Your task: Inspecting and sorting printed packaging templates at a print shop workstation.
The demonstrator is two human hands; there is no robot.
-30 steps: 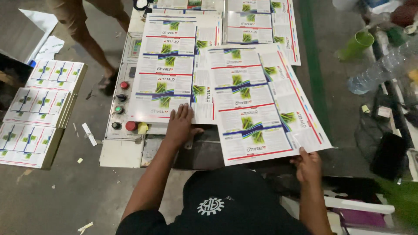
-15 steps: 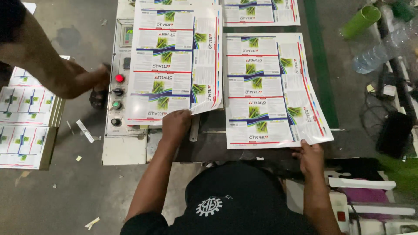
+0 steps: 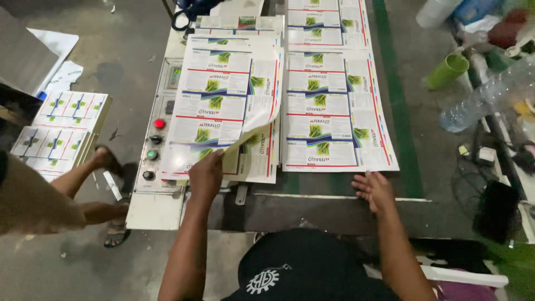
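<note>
We saw white printed sheets (image 3: 337,108) carrying green plant pictures, red rules and blue bands. The control panel (image 3: 159,139) was cream with a red button (image 3: 159,123) and a green button (image 3: 151,155). A lime-green cup (image 3: 446,71) lay nearby.

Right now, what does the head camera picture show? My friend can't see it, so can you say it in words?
A person's left hand lifts the corner of a printed sheet on a machine table, while the right hand rests open just below a second printed sheet. A button panel sits to the left, and another person's feet stand on the floor beside stacked sheets.
</note>
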